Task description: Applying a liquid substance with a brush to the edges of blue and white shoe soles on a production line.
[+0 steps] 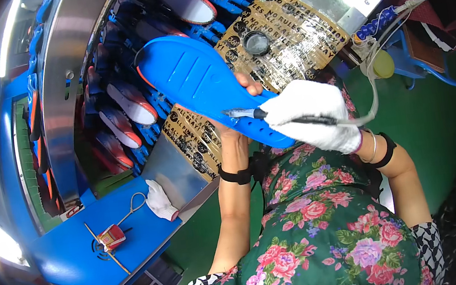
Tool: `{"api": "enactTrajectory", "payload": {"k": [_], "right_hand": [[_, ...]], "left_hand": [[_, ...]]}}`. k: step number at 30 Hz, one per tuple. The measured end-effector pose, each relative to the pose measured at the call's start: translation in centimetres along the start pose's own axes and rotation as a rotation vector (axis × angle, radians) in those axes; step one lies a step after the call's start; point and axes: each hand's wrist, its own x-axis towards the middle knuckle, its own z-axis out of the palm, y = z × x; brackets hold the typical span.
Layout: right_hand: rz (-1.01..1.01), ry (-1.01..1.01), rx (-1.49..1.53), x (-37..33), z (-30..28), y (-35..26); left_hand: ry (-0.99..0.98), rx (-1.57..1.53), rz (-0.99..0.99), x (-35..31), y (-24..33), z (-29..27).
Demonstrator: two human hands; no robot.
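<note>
A blue shoe sole [183,71] with raised ridges and small holes towards its near end is held up in front of me. My left hand [248,84], bare, grips it from beneath; fingertips show at its right edge, and most of the hand is hidden behind it. In a white knitted glove, my right hand [311,110] is closed around a slim dark brush [247,113]. The brush's pale bristles touch the sole's face, where a whitish wet smear shows. From the brush's rear end a pale flexible hose [373,106] runs off to the right.
Behind the sole, a ledge covered in printed brown tape [300,35] bears a small round dish [256,43]. Racked shoe uppers [128,103] fill the upper left. On a blue table [72,259] lie a white glove [160,200] and a red box [112,237]. A blue stool [421,58] stands right.
</note>
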Motion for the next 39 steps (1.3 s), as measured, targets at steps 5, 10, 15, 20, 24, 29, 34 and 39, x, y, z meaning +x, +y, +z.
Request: {"api": "enactTrajectory", "payload": {"k": [5, 10, 15, 20, 24, 29, 34, 39], "right_hand": [[-0.199, -0.065, -0.189, -0.5, 0.9, -0.1], [-0.088, -0.026, -0.067, -0.9, 0.4, 0.2], [-0.149, -0.147, -0.101, -1.1, 0.8, -0.5], [-0.093, -0.032, -0.084, -1.0, 0.8, 0.2], [-0.253, -0.149, -0.257, -2.7, 1.6, 0.4], [0.008, -0.092, 0.104, -1.9, 1.4, 0.7], [-0.292, -0.221, -0.223, -2.3, 1.8, 0.9], [0.01, -0.36, 0.2, -1.7, 1.1, 0.5]], "left_hand": [[0.113, 0.07, -0.006, 0.1, 0.8, -1.5], [-0.086, 0.029, -0.017, 0.3, 1.9, -2.6], [0.044, -0.005, -0.039, 0.5, 2.0, -2.2], [-0.013, 0.099, -0.001, 1.4, 3.3, -1.3], [0.076, 0.113, -0.145, 2.0, 3.3, -0.2], [0.055, 0.035, -0.21, 2.2, 3.9, -0.9], [0.049, 0.111, -0.369, 3.1, 4.7, -1.7], [-0.08, 0.053, -0.538, 3.5, 5.1, -1.3]]}}
